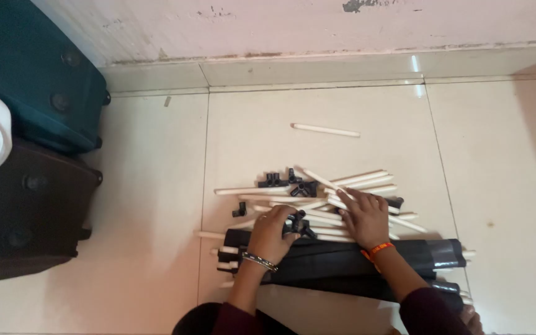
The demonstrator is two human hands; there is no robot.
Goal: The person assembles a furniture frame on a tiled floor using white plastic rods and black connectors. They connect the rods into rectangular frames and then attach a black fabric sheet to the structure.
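Carefully, we rest our left hand [272, 232] and right hand [363, 216], fingers spread flat and gripping nothing, on loose white rods [317, 214] that could roll and scatter across the tiled floor [156, 186].

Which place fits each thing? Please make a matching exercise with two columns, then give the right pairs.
1. lone white rod
2. teal suitcase
3. left hand
4. black fabric roll

A. beside the wall, at the picture's left
B. apart from the pile, nearer the wall
C. nearest the person, under both wrists
D. on the rods and black connectors

Pairs: 1-B, 2-A, 3-D, 4-C
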